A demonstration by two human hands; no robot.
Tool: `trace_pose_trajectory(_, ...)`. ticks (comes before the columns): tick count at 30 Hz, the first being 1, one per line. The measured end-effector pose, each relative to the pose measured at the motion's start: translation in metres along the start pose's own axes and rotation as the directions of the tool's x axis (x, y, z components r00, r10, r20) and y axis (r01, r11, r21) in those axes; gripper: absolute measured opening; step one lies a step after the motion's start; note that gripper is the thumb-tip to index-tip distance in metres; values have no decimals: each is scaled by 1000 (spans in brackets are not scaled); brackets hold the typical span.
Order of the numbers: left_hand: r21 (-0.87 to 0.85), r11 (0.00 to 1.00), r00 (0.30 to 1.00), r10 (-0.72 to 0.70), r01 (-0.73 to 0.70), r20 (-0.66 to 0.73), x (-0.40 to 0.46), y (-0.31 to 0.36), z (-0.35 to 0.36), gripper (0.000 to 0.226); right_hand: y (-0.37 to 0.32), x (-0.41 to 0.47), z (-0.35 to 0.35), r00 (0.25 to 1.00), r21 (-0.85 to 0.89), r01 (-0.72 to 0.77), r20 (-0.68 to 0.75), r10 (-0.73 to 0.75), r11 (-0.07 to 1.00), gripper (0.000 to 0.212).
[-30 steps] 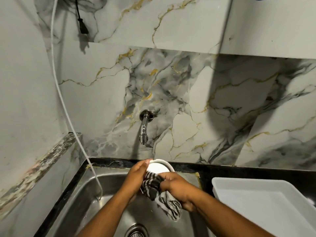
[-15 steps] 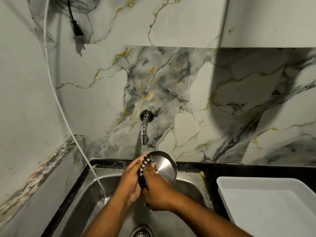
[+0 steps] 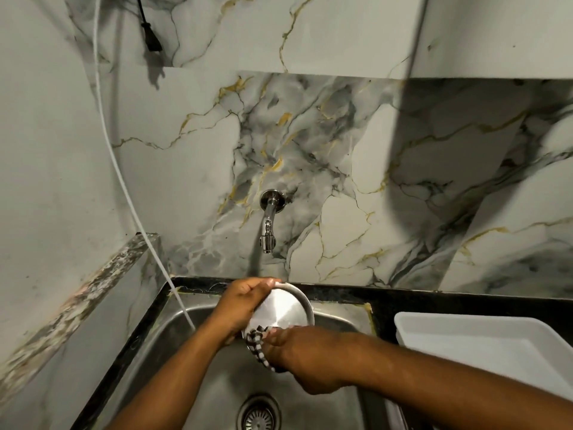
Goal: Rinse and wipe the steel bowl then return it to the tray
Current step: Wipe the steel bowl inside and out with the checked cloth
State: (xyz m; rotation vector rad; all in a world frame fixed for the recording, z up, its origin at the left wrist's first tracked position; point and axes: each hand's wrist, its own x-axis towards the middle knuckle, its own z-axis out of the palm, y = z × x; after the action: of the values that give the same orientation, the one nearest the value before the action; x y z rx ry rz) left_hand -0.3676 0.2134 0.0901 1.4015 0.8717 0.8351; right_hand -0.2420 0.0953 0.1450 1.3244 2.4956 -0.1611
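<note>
Steel bowl point(image 3: 280, 308) is held up over the far part of the sink point(image 3: 217, 377), tipped on edge so that its flat underside faces you. It sits below the tap point(image 3: 269, 225) and is not in the tray point(image 3: 483, 339).

Your left hand point(image 3: 240, 305) grips the bowl's left rim, fingers curled and pressed together over the top edge. Your right hand point(image 3: 305, 358) meets the bowl at its lower edge, fingers closed around a black-and-white striped cloth point(image 3: 260, 346) and pressing it against the bowl's underside. Part of the cloth hangs below the bowl, to the left of that hand.

No water can be seen running from the tap. The sink drain point(image 3: 259, 414) lies near you, below both forearms. A white hose point(image 3: 124, 181) runs down the left wall and ends inside the sink, to the left of your left forearm. The white tray stands on the dark counter point(image 3: 434, 301) to the right of the sink, well apart from the bowl. A black plug point(image 3: 152, 41) hangs on the far wall, upper left.
</note>
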Motion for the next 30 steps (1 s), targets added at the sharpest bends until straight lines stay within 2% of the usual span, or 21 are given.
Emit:
trace_pose_trajectory(3,127,988,989,-100,86,112,5,4,-9,25,17,-8,1,998,-287,51,-24,-60,957,62)
trace_pose_trajectory(6,227,952,947,-254,208,199,12,14,-18,29,44,-20,2,974,-554,63,-148,-173,830,55)
trace_pose_trajectory(11,352,902,907,-347,252,240,18,26,-10,24,66,-16,5,922,-658,119,-203,-328,743,46)
trace_pose_trajectory(13,378,891,901,-359,253,244,18,30,-3,29,64,-11,15,942,-666,101,-175,-286,739,49)
trace_pose_trajectory(15,395,888,909,-344,234,236,18,34,2,42,59,-6,24,977,-658,24,-144,-158,753,55)
trace_pose_trajectory(18,396,896,925,-306,199,227,17,37,7,40,49,-1,36,992,-648,-89,-124,11,757,56)
trace_pose_trajectory(22,325,923,952,-266,207,150,14,28,7,28,35,-1,34,988,-540,-154,-71,138,828,59)
trace_pose_trajectory(25,292,939,976,-209,183,62,12,13,11,28,21,-4,17,979,-356,-132,102,179,925,52)
trace_pose_trajectory(26,294,942,982,-183,162,43,11,8,14,24,16,-5,10,972,-251,-124,163,168,960,43)
trace_pose_trajectory(28,282,950,987,-153,136,38,9,-2,22,16,10,-5,-1,958,68,-175,240,154,982,28)
trace_pose_trajectory(30,224,964,989,-148,142,10,7,-7,27,15,15,-8,-11,951,392,-266,255,173,881,27)
